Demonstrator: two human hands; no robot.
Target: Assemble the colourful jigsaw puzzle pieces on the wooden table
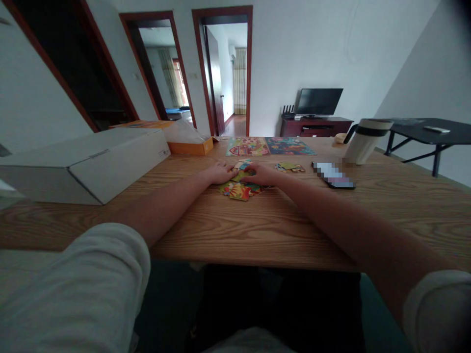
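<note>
Both hands, left (221,172) and right (260,175), meet at the puzzle pieces (239,191) mid-counter (206,225); whether the fingers grip one, I cannot tell; best press flat, bracing neighbouring pieces gently

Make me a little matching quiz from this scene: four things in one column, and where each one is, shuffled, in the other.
Things
1. Long white box
2. Phone
3. Television
4. Larger pile of puzzle pieces

Places
A. On the low cabinet by the far wall
B. At the left hand and right hand
C. On the left side of the wooden table
D. On the right side of the wooden table, near the tumbler

Right pairs: 1-C, 2-D, 3-A, 4-B
</note>
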